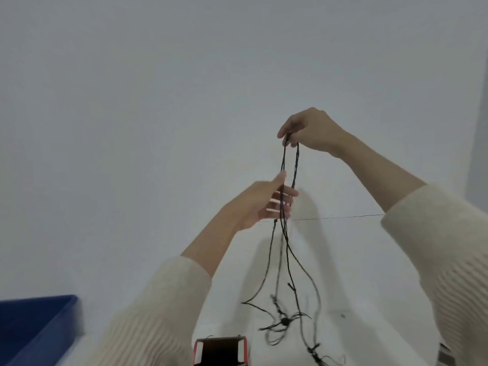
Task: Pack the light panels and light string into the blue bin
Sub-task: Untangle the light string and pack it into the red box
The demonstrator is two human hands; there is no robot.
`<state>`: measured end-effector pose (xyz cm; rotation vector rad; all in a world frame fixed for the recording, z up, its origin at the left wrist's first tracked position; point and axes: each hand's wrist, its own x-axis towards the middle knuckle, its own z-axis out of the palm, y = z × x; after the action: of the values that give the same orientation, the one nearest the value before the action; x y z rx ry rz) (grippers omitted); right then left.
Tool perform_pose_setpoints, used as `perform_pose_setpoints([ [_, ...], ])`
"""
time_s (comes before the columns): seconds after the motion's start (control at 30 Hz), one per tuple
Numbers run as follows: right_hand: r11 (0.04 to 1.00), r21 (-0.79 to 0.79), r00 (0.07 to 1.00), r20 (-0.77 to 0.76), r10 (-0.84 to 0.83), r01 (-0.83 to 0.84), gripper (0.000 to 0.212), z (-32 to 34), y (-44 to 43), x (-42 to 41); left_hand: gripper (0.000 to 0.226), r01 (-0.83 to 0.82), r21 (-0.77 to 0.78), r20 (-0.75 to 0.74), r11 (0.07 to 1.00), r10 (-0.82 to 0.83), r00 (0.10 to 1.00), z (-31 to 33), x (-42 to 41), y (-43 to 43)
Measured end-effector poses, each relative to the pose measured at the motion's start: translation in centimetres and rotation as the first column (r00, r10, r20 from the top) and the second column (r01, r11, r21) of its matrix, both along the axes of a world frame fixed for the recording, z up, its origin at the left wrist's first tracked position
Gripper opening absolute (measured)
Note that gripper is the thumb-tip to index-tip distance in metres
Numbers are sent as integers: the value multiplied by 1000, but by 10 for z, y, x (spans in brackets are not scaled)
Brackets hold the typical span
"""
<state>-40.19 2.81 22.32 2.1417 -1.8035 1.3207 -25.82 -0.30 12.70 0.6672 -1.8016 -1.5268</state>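
Two hands: right (311,130) pinches light string (294,165), left (264,202) spread against it; blue bin (39,320) lower-left edge.

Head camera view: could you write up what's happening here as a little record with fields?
right hand: raised, pinching the light string at its top
left hand: lower, at the hanging strands; blurred, grip unclear
string's lower end: tangled, down by the white surface
blue bin: lower left, apart from the string
red-edged box: bottom edge, dark inside
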Motion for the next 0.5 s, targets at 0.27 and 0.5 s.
perform_pose_setpoints([
  [0.27,996,39,962,265,72,-86,12,3,3,7,15,-213,-437,130,874,296,946,-44,-10,-16],
  [0.5,986,-164,449,882,144,5,8,1,-6,-20,17,-166,-288,234,943,238,943,-103,37,-40],
])
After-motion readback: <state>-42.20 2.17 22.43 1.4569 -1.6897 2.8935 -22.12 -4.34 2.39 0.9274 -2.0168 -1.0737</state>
